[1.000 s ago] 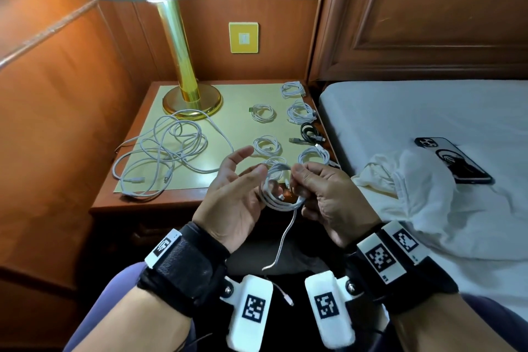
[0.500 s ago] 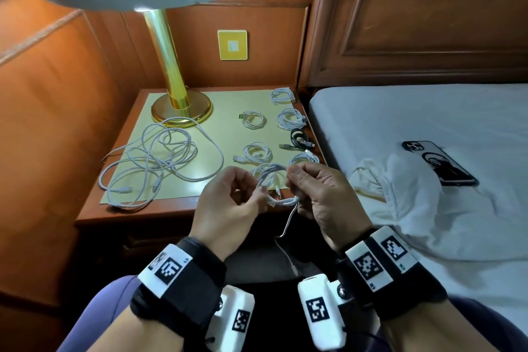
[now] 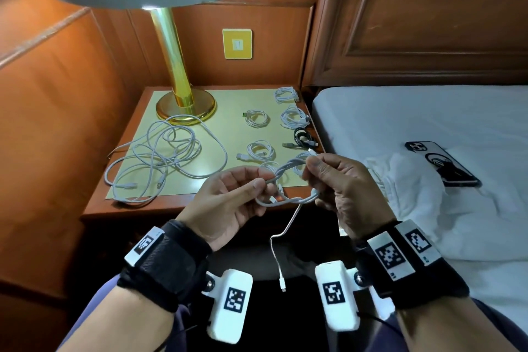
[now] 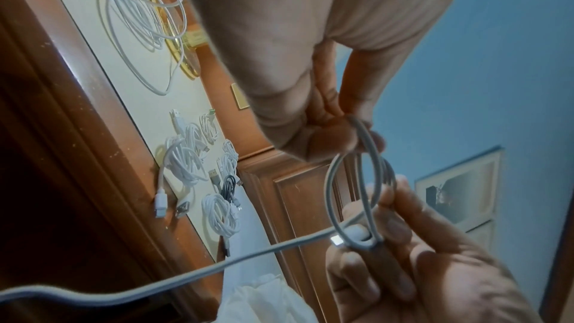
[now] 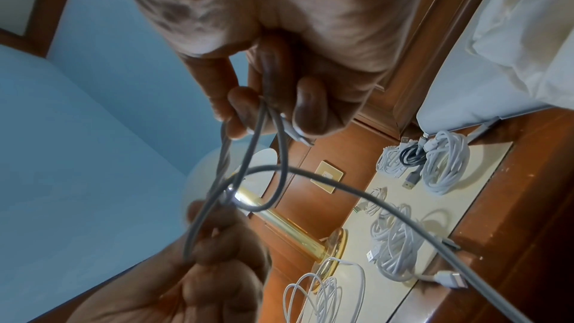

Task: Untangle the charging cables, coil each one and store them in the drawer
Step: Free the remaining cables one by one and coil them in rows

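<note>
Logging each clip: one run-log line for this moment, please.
step: coiling | left hand, right hand: both pinch white charging cable coil | plug end dangles | tangled white cables: on nightstand

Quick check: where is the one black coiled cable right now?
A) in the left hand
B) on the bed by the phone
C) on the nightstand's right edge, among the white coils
C: the black coiled cable lies on the nightstand near the bed; both hands hold a white cable.
</note>
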A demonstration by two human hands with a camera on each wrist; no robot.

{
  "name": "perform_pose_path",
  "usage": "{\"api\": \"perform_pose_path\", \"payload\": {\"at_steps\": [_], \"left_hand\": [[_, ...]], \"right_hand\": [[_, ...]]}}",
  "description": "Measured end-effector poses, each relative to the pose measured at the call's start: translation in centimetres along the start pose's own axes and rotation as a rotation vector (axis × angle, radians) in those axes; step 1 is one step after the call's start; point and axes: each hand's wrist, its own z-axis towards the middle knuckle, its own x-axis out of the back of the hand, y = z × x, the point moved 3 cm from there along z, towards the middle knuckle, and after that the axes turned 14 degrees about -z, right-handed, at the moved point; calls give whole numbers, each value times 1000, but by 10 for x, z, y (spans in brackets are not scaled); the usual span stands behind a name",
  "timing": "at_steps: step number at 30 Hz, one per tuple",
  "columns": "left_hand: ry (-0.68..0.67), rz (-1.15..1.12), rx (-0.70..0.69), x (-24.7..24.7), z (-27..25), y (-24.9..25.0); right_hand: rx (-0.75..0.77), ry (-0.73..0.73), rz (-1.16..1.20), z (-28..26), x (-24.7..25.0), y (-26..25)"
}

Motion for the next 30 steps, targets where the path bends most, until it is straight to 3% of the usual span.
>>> {"api": "perform_pose_path", "payload": {"at_steps": [5, 13, 17, 20, 25, 30], "left_hand": [[43, -4, -52, 0, 2, 0], [-19, -31, -82, -4, 2, 6], [-14, 257, 41, 4, 3, 7], [-28, 512, 43, 11, 3, 9], [7, 411, -33, 18, 3, 17], [99, 541, -135, 25, 2, 19]], "right_hand": [[3, -47, 2, -1, -5, 2], [-56, 43, 28, 3, 0, -1], [13, 161, 73, 5, 13, -4], [7, 350, 208, 6, 34, -6], [48, 520, 383, 6, 58, -7], [116, 543, 292, 8, 57, -4]]}}
